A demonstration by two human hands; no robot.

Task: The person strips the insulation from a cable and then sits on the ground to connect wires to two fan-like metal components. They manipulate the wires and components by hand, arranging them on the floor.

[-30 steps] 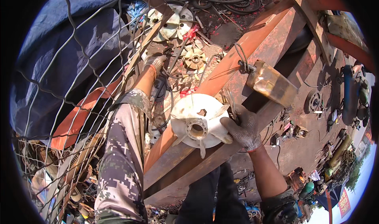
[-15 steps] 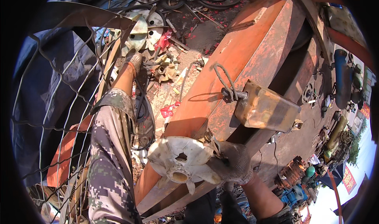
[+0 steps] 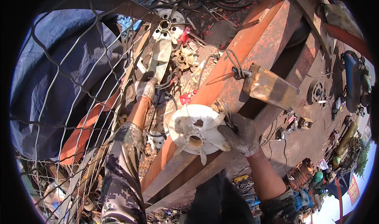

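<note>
The right hand, in a dirty grey knitted glove, grips the side of a round white fan wheel with stubby blades. The wheel is over a long rusty orange metal beam; I can't tell if they touch. It looks like hard plastic, so it is likely stiff and light, but a thin blade could snap. The thick ring round the middle looks like the strongest place to hold. The wheel is chalky white with grubby marks, a round middle hole and a jagged hole above that. Farther off, the gloved left hand seems to pinch the low end of a long, flat, pale greenish piece. Past it are a small yellowish fan wheel and a white disc with round holes.
</note>
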